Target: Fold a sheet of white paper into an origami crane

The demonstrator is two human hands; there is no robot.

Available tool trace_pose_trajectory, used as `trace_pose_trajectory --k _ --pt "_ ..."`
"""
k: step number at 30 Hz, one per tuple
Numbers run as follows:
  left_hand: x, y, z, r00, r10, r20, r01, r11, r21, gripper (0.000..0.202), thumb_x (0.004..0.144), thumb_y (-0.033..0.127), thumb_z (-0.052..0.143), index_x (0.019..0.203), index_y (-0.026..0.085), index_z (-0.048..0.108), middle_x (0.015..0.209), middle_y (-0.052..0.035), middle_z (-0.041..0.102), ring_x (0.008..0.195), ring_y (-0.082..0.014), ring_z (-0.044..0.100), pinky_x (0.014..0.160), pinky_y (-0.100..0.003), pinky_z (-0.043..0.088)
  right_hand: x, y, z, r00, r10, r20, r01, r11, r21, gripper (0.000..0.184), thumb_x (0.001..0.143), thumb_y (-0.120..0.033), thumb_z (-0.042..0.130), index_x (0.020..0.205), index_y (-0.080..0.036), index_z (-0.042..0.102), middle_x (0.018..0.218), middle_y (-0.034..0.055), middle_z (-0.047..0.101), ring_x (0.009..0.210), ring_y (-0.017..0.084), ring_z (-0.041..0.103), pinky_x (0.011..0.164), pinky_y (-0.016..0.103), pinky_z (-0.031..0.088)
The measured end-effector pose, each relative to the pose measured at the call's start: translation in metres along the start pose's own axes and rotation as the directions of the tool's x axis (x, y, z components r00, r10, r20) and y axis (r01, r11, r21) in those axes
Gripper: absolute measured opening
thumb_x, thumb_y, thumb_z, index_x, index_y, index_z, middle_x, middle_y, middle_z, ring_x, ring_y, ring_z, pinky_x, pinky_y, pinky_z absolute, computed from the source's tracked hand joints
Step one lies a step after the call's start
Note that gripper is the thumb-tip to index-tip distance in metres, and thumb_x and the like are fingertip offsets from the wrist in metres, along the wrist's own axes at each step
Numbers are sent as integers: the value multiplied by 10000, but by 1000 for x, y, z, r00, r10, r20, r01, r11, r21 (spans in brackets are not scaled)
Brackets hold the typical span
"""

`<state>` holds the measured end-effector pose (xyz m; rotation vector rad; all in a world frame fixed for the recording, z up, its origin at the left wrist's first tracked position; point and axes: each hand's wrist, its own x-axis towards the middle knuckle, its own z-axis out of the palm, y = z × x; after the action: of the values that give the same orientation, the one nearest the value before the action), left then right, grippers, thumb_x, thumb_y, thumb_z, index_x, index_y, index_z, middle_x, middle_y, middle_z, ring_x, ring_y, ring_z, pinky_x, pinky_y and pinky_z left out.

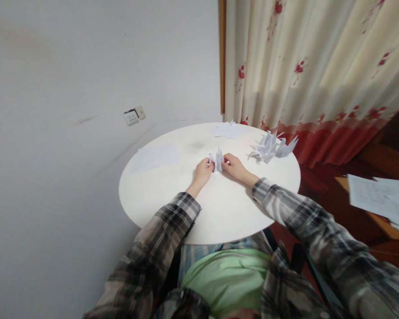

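Observation:
Between my two hands, over the middle of the round white table (219,217), is a folded white paper piece (218,160) with pointed, upright flaps, like origami. My left hand (203,172) pinches its left side with closed fingers. On the opposite side my right hand (235,167) grips the paper's edge between thumb and fingers. The fingertips and the inner folds are partly hidden. To the right of my right hand stands a cluster of folded white paper pieces (267,147) with sharp points.
Flat white sheets (156,156) lie on the table's left side. A smaller stack of paper (226,130) sits at the back edge. Beyond are a wall with a socket (131,117) and a flowered curtain (306,66). Printed papers (379,195) rest on wooden furniture at right.

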<state>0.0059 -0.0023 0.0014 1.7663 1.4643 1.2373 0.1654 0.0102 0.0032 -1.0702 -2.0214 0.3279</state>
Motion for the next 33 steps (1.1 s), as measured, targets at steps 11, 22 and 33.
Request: trace_pose_trajectory --k 11,22,33 --pt "0 -2 0 999 41 5 -41 999 -14 98 775 259 495 750 184 553 656 11 591 596 -118 566 593 -237 441 0 3 2 1000 -13 -27 13 1000 17 58 775 -207 503 723 -186 488 760 18 523 717 140 457 714 270 376" --pt "2 -6 1 999 46 -5 -46 999 1 82 763 260 490 733 194 529 638 14 582 601 -125 566 576 -239 439 0 3 2 999 -13 -39 14 1000 26 57 777 -217 509 731 -186 504 774 23 537 731 143 474 717 275 380" --pt "-2 0 0 1000 5 9 -5 997 -81 80 780 259 484 743 195 514 634 21 573 584 -110 573 551 -219 448 0 3 1 999 -6 -37 8 1000 29 68 790 -240 493 753 -185 508 786 29 538 744 151 488 718 278 381"
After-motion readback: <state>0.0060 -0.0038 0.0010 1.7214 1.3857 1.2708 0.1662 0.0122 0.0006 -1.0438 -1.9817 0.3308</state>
